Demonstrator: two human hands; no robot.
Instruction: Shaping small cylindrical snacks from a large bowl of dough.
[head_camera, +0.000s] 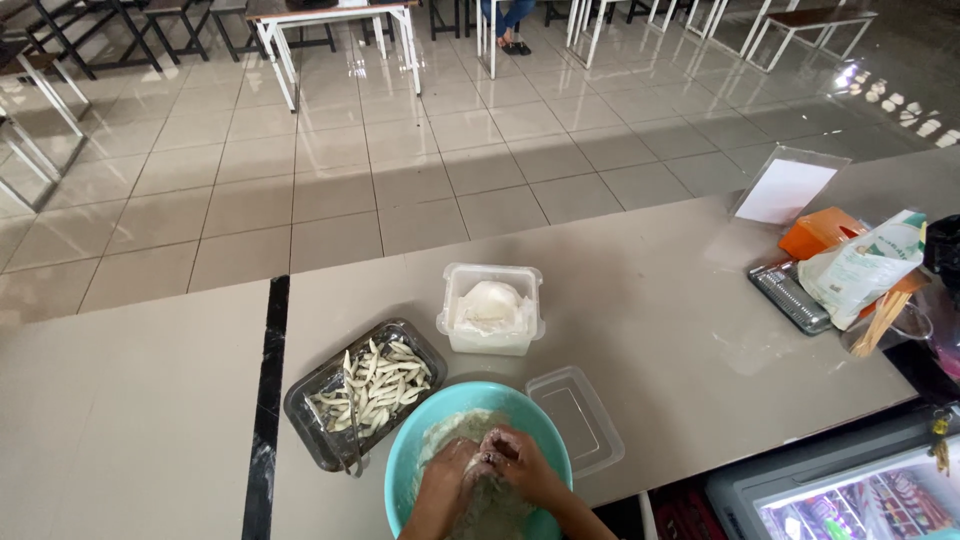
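Both my hands are down inside a teal bowl (420, 430) at the near edge of the counter, coated in pale flour. My left hand (450, 477) and my right hand (520, 460) press together on a floury lump (490, 500) in the bowl. To the bowl's left, a dark metal tray (310, 395) holds several pale cut strips (380, 385) and a pair of tongs (352, 440). Behind the bowl stands a clear plastic tub (490, 345) with white flour in it. Its clear lid (580, 415) lies flat on the counter to the right of the bowl.
At the counter's right end sit a ridged metal tray (785, 295), a white bag (860, 265), an orange box (815, 232), a sign holder (785, 188) and a cup of chopsticks (885, 325). A dark gap (268, 400) splits the counter. Tiled floor and tables lie beyond.
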